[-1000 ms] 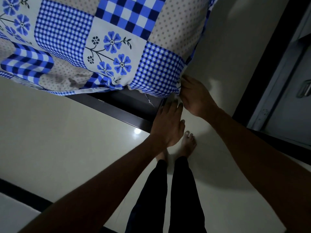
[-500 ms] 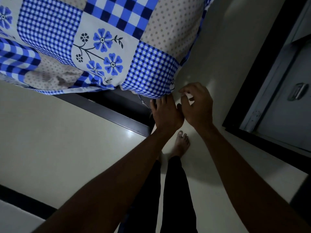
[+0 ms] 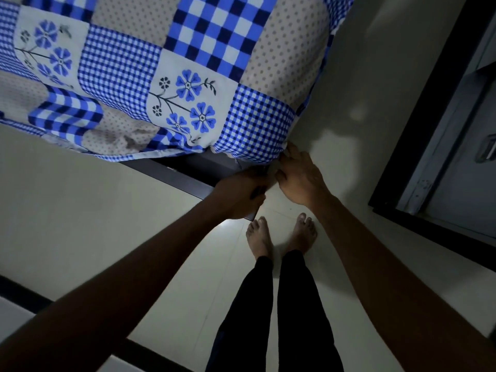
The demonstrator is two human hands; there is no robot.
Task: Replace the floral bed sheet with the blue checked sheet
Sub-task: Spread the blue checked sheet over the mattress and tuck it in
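Below centre, left hand (image 3: 241, 194) grips the bed frame (image 3: 171, 173) while right hand (image 3: 302, 179) pinches the blue checked sheet (image 3: 255, 124), probably tucking it.

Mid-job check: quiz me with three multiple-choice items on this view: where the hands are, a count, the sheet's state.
1. Where are the left hand and right hand? A) at the corner of the bed B) on the cabinet door C) flat on the floor
2. How many bare feet show? A) none B) one C) two
3. The checked sheet is: A) folded in a pile B) spread over the bed C) on the floor
Key: 1 A, both meet at the sheet's corner; 2 C, two stand side by side; 3 B, it covers the top.
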